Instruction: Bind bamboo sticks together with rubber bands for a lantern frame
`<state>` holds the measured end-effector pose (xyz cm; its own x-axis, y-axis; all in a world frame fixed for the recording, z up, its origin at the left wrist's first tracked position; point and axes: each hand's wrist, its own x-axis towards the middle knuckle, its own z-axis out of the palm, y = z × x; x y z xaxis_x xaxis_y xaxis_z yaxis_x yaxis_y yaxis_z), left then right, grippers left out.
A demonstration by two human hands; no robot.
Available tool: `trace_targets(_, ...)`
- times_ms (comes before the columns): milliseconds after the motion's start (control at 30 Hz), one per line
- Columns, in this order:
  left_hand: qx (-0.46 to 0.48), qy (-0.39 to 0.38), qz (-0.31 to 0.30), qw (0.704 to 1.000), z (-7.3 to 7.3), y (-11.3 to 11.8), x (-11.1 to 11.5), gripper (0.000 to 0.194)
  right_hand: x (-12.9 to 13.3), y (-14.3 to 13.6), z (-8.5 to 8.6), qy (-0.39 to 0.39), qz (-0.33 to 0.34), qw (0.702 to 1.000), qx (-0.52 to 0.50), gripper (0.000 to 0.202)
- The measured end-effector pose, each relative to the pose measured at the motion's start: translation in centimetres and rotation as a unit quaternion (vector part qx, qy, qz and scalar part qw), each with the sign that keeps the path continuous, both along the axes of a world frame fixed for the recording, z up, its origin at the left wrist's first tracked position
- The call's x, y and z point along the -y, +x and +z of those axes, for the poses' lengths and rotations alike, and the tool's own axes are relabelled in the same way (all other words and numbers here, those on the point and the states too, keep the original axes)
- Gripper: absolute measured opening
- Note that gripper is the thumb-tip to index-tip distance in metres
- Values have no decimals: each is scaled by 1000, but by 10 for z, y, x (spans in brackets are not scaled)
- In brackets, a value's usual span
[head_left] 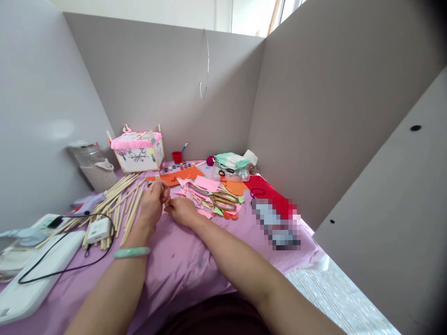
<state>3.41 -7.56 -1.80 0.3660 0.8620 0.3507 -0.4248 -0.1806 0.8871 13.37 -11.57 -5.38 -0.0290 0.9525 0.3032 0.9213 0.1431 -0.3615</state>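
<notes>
My left hand (152, 200), with a pale green bangle on its wrist, is closed round a small light wooden piece (158, 178) whose end sticks up above the fingers. Close beside it on the right, my right hand (180, 210) has its fingers pressed together near the left fingertips; what they hold is too small to name. Light wooden sticks (131, 214) lie in a loose pile left of my hands. Pink paper pieces (206, 183) and gold-handled scissors (225, 201) lie to the right of them.
A paper-sided box frame with pink trim (138, 156) stands at the back left, beside a jar in a woven holder (99, 172). A red cup (177, 157) and paint pots are behind. A charger (98, 230), cable and white tray (42, 274) lie left; a pixelated object (275, 223) lies right.
</notes>
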Motion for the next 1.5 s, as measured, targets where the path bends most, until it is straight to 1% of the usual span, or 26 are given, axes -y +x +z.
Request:
trace_targets(100,3,24,-3,1000,-1,3,0,26,3,-2,2,1,3,1000,-1,27)
trace_targets(200,25,16,2,1000,-2,4,-1,27,6,-3,8,-3,3,1000,11,26)
trace_targets(267,37,15,9,999,-3,4,-1,28,8,1,17,-15,12,1000,17,24)
trace_targets(300,41,14,16,999,-4,4,-1,28,8,5,24,-23,21,999,16,22)
trace_targets(367,44,7,29,999,-4,2,-2,29,7,18,40,-21,13,1000,8,22)
trace_targets(400,52,-3,35,998,-5,1,-3,30,3,26,48,-16,-7,1000,4,23)
trace_targets(467,84,-26,66,994,-6,-2,-8,32,-9,42,63,3,-65,998,8,24)
trace_targets(500,105,-43,87,990,-7,-4,-11,34,-17,47,68,15,-94,995,13,26)
trace_targets(533,124,-54,106,985,-7,-6,-13,34,-27,52,71,14,-103,994,26,26)
trace_targets(633,142,-68,143,977,-8,-9,-18,34,-59,52,71,-26,-95,992,84,26)
trace_targets(800,121,-79,153,978,-9,-6,-17,34,-111,32,55,-45,-86,988,123,23)
trace_targets(900,114,-70,140,981,-10,-3,-16,35,-128,21,48,-43,-85,984,151,21)
trace_targets(967,107,-65,133,983,-9,-2,-15,35,-133,17,44,-49,-70,982,166,26)
trace_targets(1000,103,-59,128,985,-9,-2,-14,34,-134,16,42,-50,-61,982,172,29)
trace_targets(1067,95,-45,123,987,-7,-1,-12,32,-135,16,40,-46,-42,982,179,18)
trace_targets(1167,84,-25,109,990,-4,1,-10,28,-133,20,41,-37,-31,983,176,14)
trace_targets(1267,82,-26,103,991,-3,2,-10,27,-129,22,49,-9,-41,987,153,17)
trace_targets(1333,80,-23,114,990,-3,2,-11,27,-120,22,56,7,-54,990,132,22)
trace_targets(1400,66,-17,132,989,-2,3,-11,27,-105,19,63,20,-51,995,78,25)
trace_targets(1467,46,-7,149,988,0,5,-9,27,-80,15,68,43,-12,998,-40,22)
trace_targets(1500,40,-1,152,988,1,6,-7,27,-65,14,70,63,8,994,-90,19)
